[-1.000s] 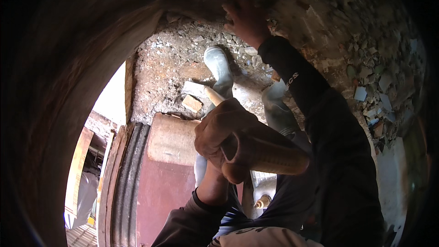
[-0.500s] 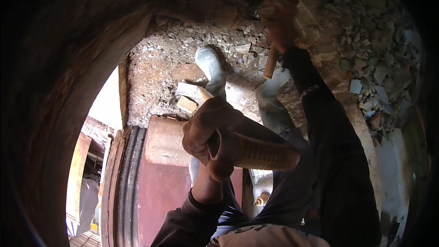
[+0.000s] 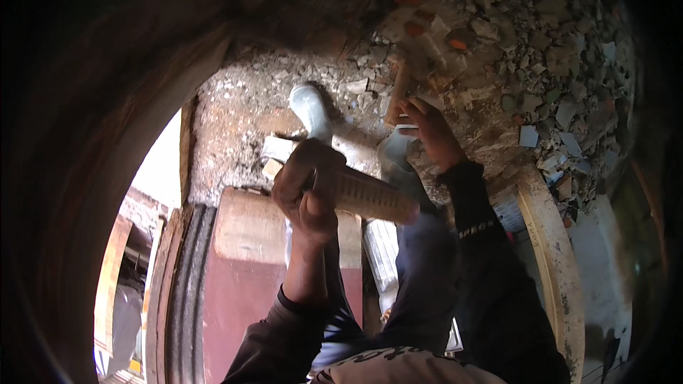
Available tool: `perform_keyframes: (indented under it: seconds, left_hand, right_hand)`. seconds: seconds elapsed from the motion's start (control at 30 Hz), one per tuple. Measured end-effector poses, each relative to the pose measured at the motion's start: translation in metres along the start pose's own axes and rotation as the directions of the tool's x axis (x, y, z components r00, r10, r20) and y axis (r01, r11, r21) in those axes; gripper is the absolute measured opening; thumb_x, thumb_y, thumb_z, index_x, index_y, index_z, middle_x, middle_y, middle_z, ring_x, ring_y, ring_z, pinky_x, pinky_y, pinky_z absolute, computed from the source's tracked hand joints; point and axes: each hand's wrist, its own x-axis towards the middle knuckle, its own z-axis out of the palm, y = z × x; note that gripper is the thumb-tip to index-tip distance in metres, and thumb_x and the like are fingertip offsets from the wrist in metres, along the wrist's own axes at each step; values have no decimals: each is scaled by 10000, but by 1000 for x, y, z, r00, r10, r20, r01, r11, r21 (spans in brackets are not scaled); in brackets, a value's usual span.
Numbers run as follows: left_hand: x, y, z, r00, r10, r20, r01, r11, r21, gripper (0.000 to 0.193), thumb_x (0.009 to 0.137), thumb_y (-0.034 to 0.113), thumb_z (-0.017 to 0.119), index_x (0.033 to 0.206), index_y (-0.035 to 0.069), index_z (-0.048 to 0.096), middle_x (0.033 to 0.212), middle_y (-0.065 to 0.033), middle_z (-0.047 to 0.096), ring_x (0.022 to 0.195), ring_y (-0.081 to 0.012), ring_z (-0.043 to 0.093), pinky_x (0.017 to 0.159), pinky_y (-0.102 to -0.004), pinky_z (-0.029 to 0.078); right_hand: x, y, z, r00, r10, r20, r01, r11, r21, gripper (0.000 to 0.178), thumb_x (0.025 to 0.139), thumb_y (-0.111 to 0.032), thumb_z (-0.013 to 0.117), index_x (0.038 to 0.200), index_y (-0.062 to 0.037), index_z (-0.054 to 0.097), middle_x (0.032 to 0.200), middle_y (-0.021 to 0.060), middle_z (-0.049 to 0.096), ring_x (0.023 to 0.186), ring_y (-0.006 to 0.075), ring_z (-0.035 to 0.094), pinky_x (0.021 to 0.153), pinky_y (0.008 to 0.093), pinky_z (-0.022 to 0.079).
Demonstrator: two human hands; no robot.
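My left hand (image 3: 307,185) is closed round a long tan block with a row of notches (image 3: 366,194) along its side, held above my thigh. The block's far end is blurred. My right hand (image 3: 435,135) reaches out over the ground beside my right boot, its fingers stretched and apart. Close to the fingertips is a wooden handle (image 3: 398,92), slanting up from the boot; what sits at its far end is unclear. I cannot tell whether the fingers touch it. A flat pale grey piece (image 3: 277,148) lies on the ground, partly behind my left hand.
Both of my grey boots, the left boot (image 3: 311,110) and the right boot (image 3: 395,151), stand on rubble-strewn ground. Broken tile pieces (image 3: 562,114) heap up at the right. A reddish-brown board (image 3: 242,299) and a corrugated sheet (image 3: 188,291) lie at the left. A pale beam (image 3: 555,256) runs at the right.
My right hand has come back nearer to me, its fingers now apart beside the wooden handle. My left hand with the block has shifted slightly up and left.
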Motion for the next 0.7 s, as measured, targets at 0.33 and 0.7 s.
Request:
perform_keyframes:
  seconds: [0.33, 0.7]
  left_hand:
    - [-78, 43, -26, 928, -348, 132, 372, 846, -382, 565, 916, 523, 553, 1082, -16, 584, 995, -73, 582, 939, -158, 538, 861, -302, 411]
    - [-130, -58, -84, 330, -928, 171, 784, 169, -597, 316, 901, 299, 619, 1048, 20, 588, 841, -69, 603, 734, -132, 575, 593, -265, 468]
  right_hand:
    - [-163, -68, 84, 883, -264, 388, 368, 903, -222, 410, 954, -384, 540, 1087, -6, 626, 944, 84, 644, 913, 154, 624, 796, 298, 489]
    - [-279, -61, 160, 880, -139, 454, 453, 529, -718, 518, 756, -420, 745, 1073, -33, 609, 812, 204, 629, 797, 377, 616, 766, 452, 483]
